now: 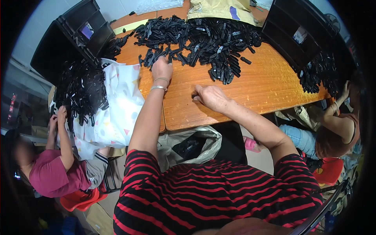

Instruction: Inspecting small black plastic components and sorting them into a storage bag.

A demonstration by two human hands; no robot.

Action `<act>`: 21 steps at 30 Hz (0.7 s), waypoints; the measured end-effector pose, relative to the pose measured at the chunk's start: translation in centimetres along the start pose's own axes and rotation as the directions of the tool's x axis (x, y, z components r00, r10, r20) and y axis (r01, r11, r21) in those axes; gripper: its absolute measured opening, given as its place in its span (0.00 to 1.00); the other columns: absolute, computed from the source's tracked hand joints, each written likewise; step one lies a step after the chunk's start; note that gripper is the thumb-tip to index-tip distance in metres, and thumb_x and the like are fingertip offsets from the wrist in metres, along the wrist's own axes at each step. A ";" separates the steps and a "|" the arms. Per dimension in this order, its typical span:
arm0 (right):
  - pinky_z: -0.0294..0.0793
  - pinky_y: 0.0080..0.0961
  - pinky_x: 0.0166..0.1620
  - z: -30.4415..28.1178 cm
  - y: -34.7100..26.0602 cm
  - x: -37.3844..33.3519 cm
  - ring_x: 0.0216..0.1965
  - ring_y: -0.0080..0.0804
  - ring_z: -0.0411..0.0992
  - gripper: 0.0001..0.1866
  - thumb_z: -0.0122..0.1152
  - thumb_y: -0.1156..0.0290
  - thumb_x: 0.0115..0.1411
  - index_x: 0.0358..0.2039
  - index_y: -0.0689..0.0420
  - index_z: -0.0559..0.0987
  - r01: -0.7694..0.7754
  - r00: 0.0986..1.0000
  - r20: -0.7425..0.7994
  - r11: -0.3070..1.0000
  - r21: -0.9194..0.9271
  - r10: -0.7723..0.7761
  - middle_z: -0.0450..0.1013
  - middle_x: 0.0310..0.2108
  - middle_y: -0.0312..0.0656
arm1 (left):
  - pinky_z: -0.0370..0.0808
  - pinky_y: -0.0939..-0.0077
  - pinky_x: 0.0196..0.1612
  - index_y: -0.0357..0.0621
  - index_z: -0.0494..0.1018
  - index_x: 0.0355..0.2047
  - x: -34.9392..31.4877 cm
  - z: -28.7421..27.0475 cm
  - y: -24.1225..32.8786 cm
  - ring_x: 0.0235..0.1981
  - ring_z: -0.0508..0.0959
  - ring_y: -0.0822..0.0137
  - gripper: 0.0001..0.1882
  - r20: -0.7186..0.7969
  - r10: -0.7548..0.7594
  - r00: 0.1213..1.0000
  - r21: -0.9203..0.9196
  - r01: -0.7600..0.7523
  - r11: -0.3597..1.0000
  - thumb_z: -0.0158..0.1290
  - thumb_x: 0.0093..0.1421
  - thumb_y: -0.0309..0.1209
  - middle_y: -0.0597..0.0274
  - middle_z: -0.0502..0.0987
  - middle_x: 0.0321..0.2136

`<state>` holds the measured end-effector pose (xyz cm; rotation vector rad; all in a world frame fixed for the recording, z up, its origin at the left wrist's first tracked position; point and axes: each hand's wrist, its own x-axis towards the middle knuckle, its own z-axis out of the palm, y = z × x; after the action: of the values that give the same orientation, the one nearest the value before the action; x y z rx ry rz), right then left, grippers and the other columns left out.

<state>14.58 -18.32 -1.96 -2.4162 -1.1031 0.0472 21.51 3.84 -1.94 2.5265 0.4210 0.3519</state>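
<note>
A large heap of small black plastic parts (203,39) covers the far half of a wooden table (258,88). My left hand (161,68), with a bracelet on its wrist, reaches into the near edge of the heap, fingers down on the parts. Whether it grips one I cannot tell. My right hand (209,97) rests on the bare wood nearer me, fingers curled together, and may pinch something small; that is hidden.
Black crates stand at the back left (80,33) and back right (297,31). A patterned white cloth (117,105) holds more black parts at the left. One person sits at the left (55,172), another at the right (337,129). A grey bag (192,147) hangs below the table's edge.
</note>
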 end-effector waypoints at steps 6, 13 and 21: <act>0.72 0.45 0.31 0.5 0.1 -1.2 0.28 0.55 0.73 0.12 0.57 0.65 0.57 0.31 0.62 0.71 -0.037 0.993 -0.116 0.995 -0.098 0.026 0.71 0.30 0.54 | 0.74 0.64 0.40 0.40 0.78 0.28 -5.3 -2.7 -1.6 0.34 0.79 0.51 0.08 0.044 -0.038 0.998 -0.062 0.040 0.997 0.57 0.51 0.32 0.49 0.79 0.29; 0.73 0.44 0.32 -0.3 -0.2 -2.4 0.30 0.52 0.73 0.11 0.58 0.64 0.58 0.32 0.60 0.73 -0.074 0.986 -0.160 0.988 -0.136 0.052 0.69 0.33 0.50 | 0.74 0.62 0.40 0.41 0.80 0.31 -7.5 -4.7 -0.7 0.35 0.78 0.51 0.10 0.005 0.042 0.999 0.131 -0.042 0.990 0.57 0.52 0.34 0.48 0.79 0.31; 0.72 0.42 0.37 -1.3 -0.4 -4.1 0.34 0.52 0.72 0.14 0.65 0.69 0.50 0.35 0.60 0.75 -0.129 0.991 -0.001 0.984 -0.121 0.130 0.69 0.34 0.49 | 0.73 0.63 0.37 0.44 0.78 0.35 -9.4 -2.8 0.0 0.37 0.76 0.55 0.11 0.152 0.472 0.869 0.205 -0.495 0.845 0.61 0.50 0.29 0.56 0.74 0.31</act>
<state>11.78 -21.59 -1.27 -2.5958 -0.9755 0.0327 11.99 1.74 -1.10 2.8541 -0.2448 0.3811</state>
